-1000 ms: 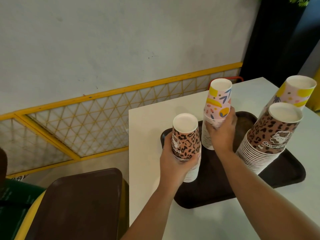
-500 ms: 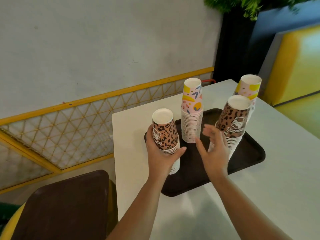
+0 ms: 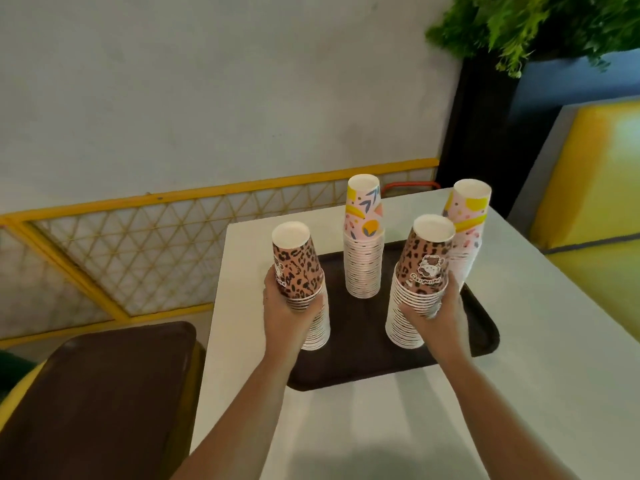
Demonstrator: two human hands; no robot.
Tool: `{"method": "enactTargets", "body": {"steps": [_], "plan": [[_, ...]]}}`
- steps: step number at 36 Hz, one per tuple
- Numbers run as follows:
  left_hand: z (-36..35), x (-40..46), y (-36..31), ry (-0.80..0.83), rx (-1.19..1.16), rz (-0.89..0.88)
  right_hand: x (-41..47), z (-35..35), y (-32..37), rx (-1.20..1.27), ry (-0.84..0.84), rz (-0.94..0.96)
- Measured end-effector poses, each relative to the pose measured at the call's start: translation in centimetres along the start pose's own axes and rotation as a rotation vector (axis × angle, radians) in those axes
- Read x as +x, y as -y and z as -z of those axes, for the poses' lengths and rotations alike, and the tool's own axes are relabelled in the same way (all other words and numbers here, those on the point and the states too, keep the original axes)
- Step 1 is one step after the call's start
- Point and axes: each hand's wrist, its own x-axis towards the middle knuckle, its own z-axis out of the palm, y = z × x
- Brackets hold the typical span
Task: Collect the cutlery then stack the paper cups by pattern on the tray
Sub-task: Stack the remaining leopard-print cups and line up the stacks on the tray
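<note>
- White tabletop (image 3: 519, 393) stood against a pale wall with a yellow-framed lattice panel (image 3: 138, 251) running low behind it, and green foliage (image 3: 530, 26) hung over the far right corner.
- On the table lay a dark brown tray (image 3: 481, 337), and all four cup stacks stood on it, every cup upside down.
- At the tray's near left corner stood the left leopard stack (image 3: 298, 268); the left hand (image 3: 291, 313) was wrapped round its middle from the near side, fingers curled about the cups.
- Its lower cups showed below the hand as a column of white rims reaching down to the tray.
- At the near right stood the right leopard stack (image 3: 422, 268), its top cup printed with a small cartoon animal; the right hand (image 3: 440, 310) gripped it from the right and near side, thumb across the front rims, fingers round the far side.
- Both leopard stacks tilted slightly outward at the top, well apart from each other.
- Between them and farther back rose the colourful stack (image 3: 363, 244), pink with yellow and blue shapes, upright and touched by neither hand.
- A second colourful stack (image 3: 467, 216) stood at the far right, just behind the right leopard stack and partly hidden by it.
- Left of the table, lower down, another brown tray (image 3: 104, 393) rested on something yellow.
</note>
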Motion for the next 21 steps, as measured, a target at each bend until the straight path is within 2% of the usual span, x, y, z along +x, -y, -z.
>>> {"method": "enactTargets", "body": {"steps": [9, 15, 21], "plan": [[-0.8, 0.2, -0.3, -0.08, -0.032, 0.124, 1.5, -0.3, -1.0, 0.044, 0.223, 0.135], [-1.6, 0.9, -0.6, -0.139, -0.062, 0.133, 2.0, -2.1, -0.5, 0.044, 0.362, 0.18], [-1.4, 2.8, -0.5, -0.134, -0.071, 0.148, 2.2, -4.2, 0.4, 0.078, 0.383, 0.216]]}}
